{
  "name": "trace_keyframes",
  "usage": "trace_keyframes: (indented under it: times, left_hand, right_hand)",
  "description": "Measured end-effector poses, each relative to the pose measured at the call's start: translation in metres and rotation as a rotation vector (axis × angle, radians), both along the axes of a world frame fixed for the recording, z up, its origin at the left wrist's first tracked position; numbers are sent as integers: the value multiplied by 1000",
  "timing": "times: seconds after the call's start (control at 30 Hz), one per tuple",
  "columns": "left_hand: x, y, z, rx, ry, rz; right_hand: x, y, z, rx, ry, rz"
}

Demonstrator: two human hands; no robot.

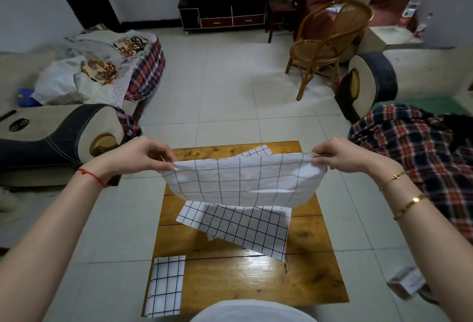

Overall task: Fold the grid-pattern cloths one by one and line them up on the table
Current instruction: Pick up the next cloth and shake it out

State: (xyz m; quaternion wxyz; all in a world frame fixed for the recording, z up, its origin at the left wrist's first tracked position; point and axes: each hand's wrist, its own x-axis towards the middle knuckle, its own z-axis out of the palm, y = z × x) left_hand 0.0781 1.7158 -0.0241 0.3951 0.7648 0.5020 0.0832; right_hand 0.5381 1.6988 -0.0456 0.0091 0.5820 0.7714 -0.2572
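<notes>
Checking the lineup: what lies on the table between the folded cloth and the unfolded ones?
Head view: bare wood of the table separates folded cloth from unfolded cloths.

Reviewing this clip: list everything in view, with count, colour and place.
held cloth: 1, white with dark grid, lifted over the table
loose cloths: at least 2, white grid, mid table
folded cloth: 1, white grid, near left corner
table: 1, brown wood, centre
cane chair: 1, tan, far right
cabinet: 1, black and red, far wall
plaid blanket: 1, red and navy, right
left hand: pinches the cloth's left corner
right hand: pinches its right corner
</notes>
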Motion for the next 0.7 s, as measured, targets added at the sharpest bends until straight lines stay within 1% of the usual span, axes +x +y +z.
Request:
trace_keyframes:
  times: [0.17, 0.4, 0.57, 0.7]
  left_hand:
    - [-4, 11, -4, -35, -52, 75]
    - [-1, 40, -31, 33, -62, 153]
    - [16, 64, -67, 194, -44, 235]
    - [23, 94, -115, 210, -30, 305]
  right_hand:
    - [-6, 2, -3, -4, 62, -57]
    - [-9, 22, -25, 72, 83, -135]
    - [-12, 50, -62, 164, 32, -227]
    - [-15, 77, -107, 183, 37, -335]
